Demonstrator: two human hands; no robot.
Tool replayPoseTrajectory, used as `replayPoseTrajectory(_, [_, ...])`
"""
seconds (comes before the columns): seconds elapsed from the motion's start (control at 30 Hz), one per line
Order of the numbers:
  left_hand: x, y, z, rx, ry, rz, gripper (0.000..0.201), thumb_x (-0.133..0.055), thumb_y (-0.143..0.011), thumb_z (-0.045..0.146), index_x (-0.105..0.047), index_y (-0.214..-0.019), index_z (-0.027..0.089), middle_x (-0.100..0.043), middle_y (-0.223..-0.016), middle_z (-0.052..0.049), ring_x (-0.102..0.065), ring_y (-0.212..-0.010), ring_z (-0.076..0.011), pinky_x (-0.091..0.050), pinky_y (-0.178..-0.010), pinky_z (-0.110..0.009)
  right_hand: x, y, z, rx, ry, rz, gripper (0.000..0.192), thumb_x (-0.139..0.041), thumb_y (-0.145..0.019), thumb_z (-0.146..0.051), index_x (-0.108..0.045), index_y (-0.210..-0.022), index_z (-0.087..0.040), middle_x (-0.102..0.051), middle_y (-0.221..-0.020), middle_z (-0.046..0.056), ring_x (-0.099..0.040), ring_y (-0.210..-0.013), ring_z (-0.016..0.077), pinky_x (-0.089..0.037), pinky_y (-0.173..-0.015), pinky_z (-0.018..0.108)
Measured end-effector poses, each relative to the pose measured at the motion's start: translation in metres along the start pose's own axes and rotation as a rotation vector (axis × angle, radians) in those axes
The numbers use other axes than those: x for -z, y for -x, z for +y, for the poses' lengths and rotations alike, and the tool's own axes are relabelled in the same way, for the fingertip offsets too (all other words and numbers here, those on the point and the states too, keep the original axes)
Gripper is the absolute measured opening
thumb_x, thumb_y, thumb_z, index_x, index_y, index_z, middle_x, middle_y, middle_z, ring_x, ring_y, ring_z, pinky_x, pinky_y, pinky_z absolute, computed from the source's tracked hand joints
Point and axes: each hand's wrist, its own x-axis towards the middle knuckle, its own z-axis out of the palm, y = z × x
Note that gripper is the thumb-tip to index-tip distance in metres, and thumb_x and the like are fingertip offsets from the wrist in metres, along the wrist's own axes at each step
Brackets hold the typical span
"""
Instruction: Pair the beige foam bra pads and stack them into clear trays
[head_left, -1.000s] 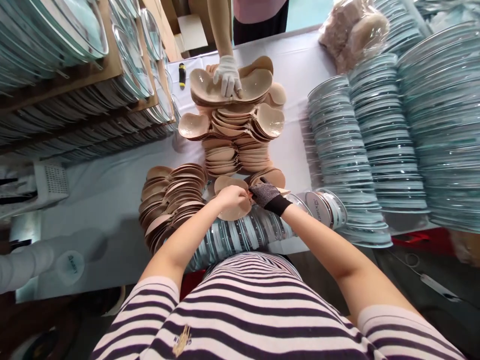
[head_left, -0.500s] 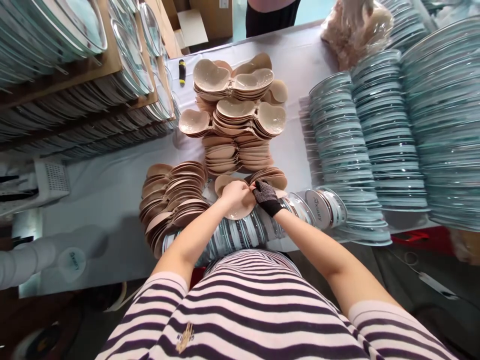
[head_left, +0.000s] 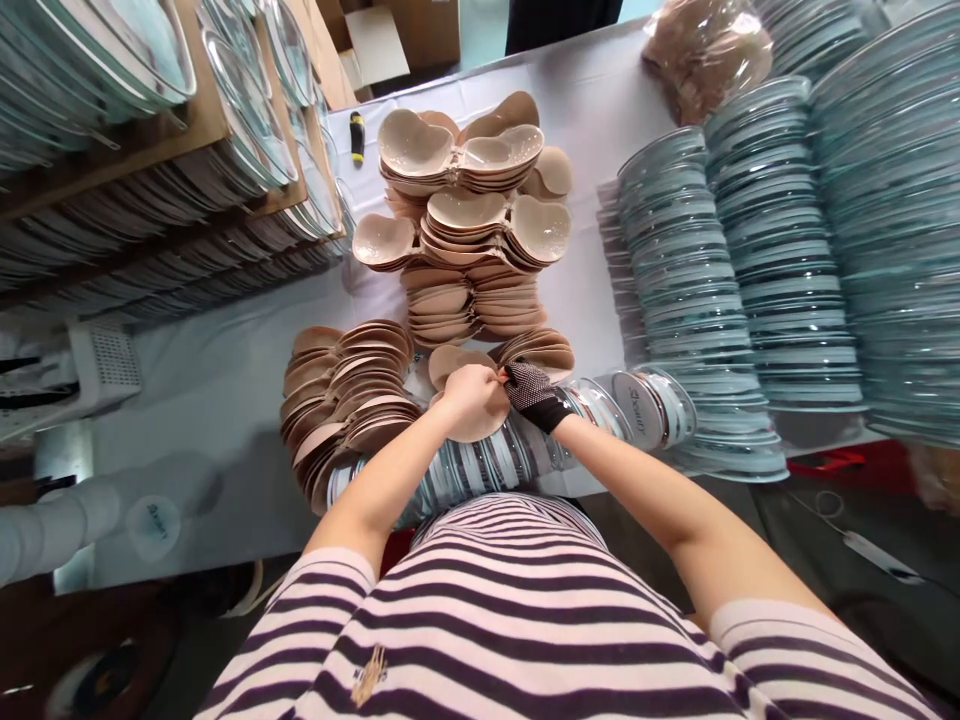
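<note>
Co-worker's hand gone; hands pinch beige cup between them.

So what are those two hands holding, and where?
Both the left hand and gloved right hand pinch a beige bra cup along its upper edge.

Clear lid stacks right; a yellow-black tool on the white table.

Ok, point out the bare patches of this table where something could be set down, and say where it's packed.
Bare white tablecloth lies left of the fanned beige cups, below the wooden rack. A smaller strip shows at the far edge, between the beige stacks and the bagged cups. The right side is packed with clear tray stacks; around both hands it is crowded.
</note>
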Motion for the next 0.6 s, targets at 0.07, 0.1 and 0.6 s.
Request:
replayPoseTrajectory(0.07, [-0.005,-0.002,-0.001,0.034,0.002,-0.019,0.032,-0.051,-0.091,0.033,-0.079,-0.088,0.017,-0.075,-0.089,-0.013,-0.068,-0.084,-0.0249,-0.046,-0.073,-0.031,-0.006,-0.001,0.002,-0.036,-0.01,0.016,0.026,-0.047,-0.098,-0.014,-0.072,-0.105,-0.015,-0.075,-0.109,0.012,-0.067,-0.103,0.0208,-0.048,-0.092,0.029])
replayPoseTrajectory(0.1, [-0.005,-0.003,-0.002,0.045,0.017,-0.03,0.032,-0.052,-0.09,0.033,-0.078,-0.086,0.017,-0.075,-0.087,-0.013,-0.067,-0.081,-0.0243,-0.046,-0.072,-0.031,-0.007,-0.003,0.004,-0.04,-0.011,0.016,0.026,-0.047,-0.098,-0.015,-0.072,-0.107,-0.015,-0.075,-0.108,0.011,-0.068,-0.102,0.0207,-0.048,-0.092,0.029])
replayPoseTrajectory(0.6, [0.047,0.019,-0.001,-0.128,0.102,-0.131,0.025,-0.055,-0.082,0.031,-0.078,-0.086,0.02,-0.076,-0.091,-0.005,-0.065,-0.087,-0.0209,-0.047,-0.076,-0.027,0.055,-0.008,0.004,0.403,0.26,-0.277,0.026,-0.054,-0.094,-0.019,-0.074,-0.109,-0.02,-0.077,-0.103,0.009,-0.069,-0.099,0.0241,-0.034,-0.111,0.046])
